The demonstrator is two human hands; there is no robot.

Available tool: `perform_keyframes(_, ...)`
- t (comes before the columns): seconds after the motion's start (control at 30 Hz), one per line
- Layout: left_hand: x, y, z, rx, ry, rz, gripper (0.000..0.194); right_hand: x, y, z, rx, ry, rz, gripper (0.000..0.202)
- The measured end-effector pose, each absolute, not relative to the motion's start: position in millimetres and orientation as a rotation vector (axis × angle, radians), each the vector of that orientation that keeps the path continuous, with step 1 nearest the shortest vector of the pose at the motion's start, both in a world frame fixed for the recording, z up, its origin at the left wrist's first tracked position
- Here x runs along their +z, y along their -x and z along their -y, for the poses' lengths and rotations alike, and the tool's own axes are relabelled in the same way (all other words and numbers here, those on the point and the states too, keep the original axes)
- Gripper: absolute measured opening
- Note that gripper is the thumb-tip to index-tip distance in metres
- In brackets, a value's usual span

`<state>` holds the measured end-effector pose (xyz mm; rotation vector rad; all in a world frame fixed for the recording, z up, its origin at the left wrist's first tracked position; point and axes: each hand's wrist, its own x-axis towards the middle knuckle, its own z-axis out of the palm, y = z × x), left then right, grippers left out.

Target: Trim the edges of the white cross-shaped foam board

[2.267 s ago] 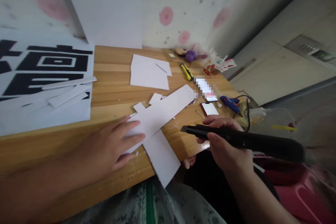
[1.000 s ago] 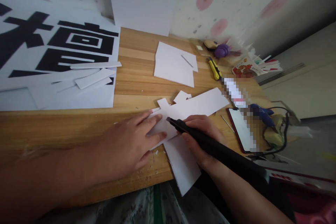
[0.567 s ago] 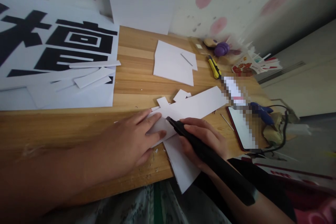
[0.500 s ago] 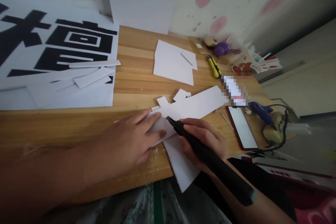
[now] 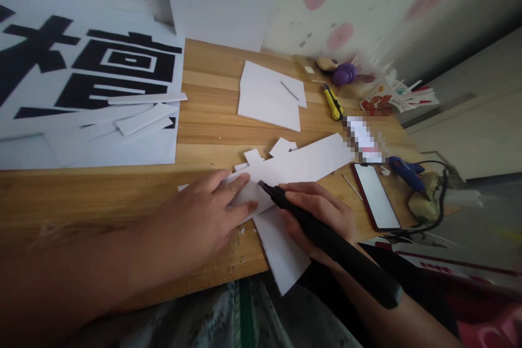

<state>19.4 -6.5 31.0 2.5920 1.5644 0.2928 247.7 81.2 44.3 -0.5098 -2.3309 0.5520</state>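
My left hand lies on a white board piece near the table's front edge, its fingers spread and pressing it flat. In my right hand is a long black cutter, whose tip touches the board just right of my left fingertips. Beyond it a long white strip slants to the right. Another white piece sticks out past the table edge under my right hand. Small cut-out pieces lie behind the strip.
On the wooden table are a white sheet, a yellow knife, a phone and a blue glue gun. Printed paper with white strips covers the left. A cup of sticks stands back right.
The rear end of the black cutter has swung slightly up and to the right along with my right hand. Its tip and my left hand have hardly moved.
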Motion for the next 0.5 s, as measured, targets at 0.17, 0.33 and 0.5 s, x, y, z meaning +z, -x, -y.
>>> perform_keyframes(0.17, 32.7, -22.3, 8.1, 0.259, -2.526, -1.571, 0.039, 43.9, -251.5, -79.9, 0.575, 0.536, 2.335, 0.041)
perform_keyframes(0.33, 32.1, -24.3, 9.4, 0.252, -2.508, -1.581, 0.044, 45.6, -251.5, -78.5, 0.571, 0.519, 2.345, 0.042)
perform_keyframes(0.5, 27.1, -25.1, 9.1, 0.262, -2.513, -1.567, 0.042, 45.4, -250.2, -74.4, 0.568, 0.543, 2.311, 0.039)
